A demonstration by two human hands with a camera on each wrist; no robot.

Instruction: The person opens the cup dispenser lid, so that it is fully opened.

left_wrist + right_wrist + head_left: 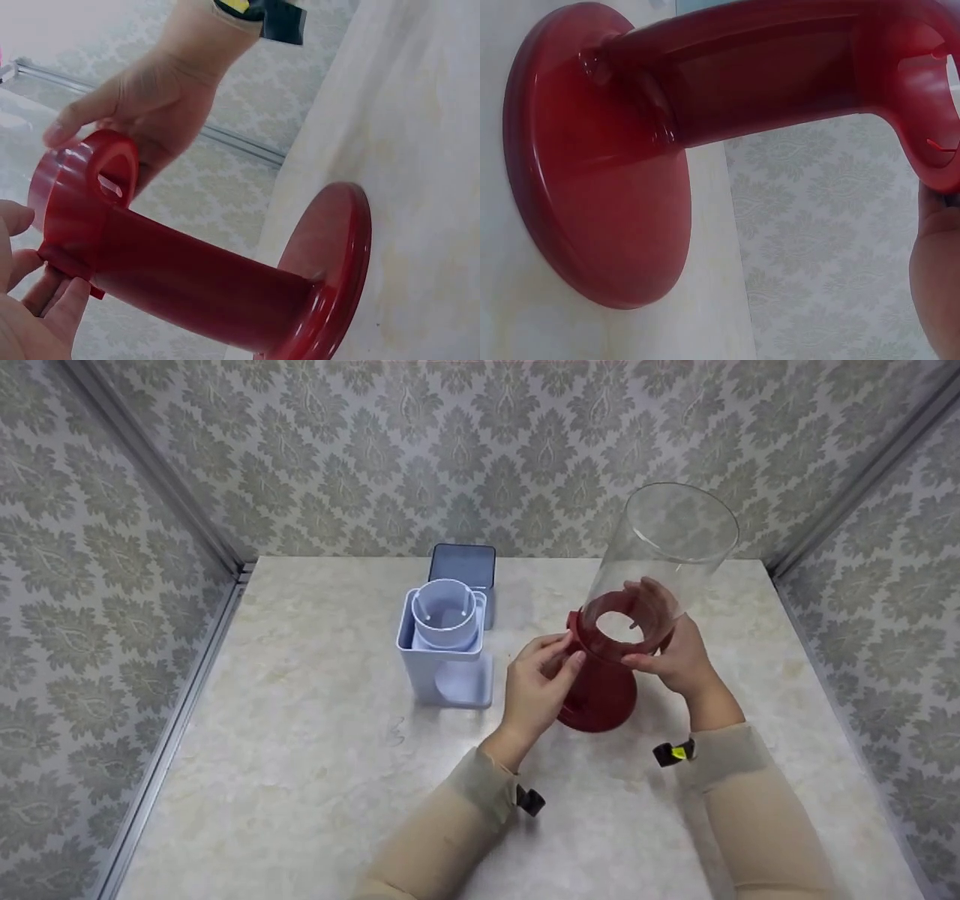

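Note:
A red stand [600, 701] with a round base and a ring-shaped holder [75, 199] on its column stands on the table. From the ring rises a tall clear cylinder [679, 551], open at the top and leaning to the right in the head view. My left hand [534, 682] pinches a small tab on the left side of the ring between thumb and fingers. On the other side, my right hand [679, 656] grips the cylinder's lower end, thumb in front at the ring's rim and fingers curled round behind, visible through the clear wall.
Left of the red stand is a pale blue square-topped holder [424, 671] with a round translucent cup [444, 615] in its top. A dark blue translucent box [463, 564] stands behind it. Patterned walls [465, 450] enclose the table [300, 750] at the back and sides.

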